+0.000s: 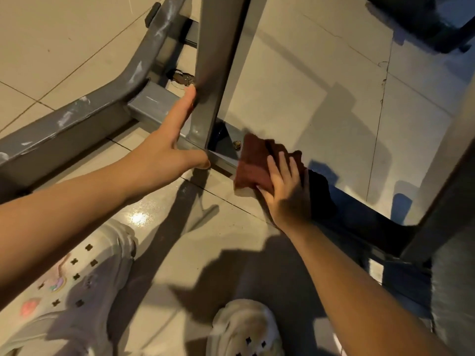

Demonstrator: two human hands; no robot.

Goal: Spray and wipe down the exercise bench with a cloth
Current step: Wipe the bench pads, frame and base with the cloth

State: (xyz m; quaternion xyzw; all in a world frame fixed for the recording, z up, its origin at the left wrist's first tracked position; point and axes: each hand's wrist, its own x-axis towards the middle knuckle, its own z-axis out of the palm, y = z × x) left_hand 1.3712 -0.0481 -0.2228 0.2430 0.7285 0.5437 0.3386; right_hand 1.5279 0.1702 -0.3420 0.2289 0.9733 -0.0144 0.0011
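Right hand (285, 191) presses cloth (254, 163) on low frame bar (221, 160), fingers flat. Left hand (164, 147), fingers straight, braces upright (218, 60). Wipe along bar, work around bolt (237, 144).

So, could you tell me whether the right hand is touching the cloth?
Touching: the head view shows the right hand pressing flat on the cloth.

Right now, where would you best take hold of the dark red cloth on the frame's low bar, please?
Take the cloth at its free left edge, coming from above; the right hand lies flat over its right part, pressing it on the low bar.
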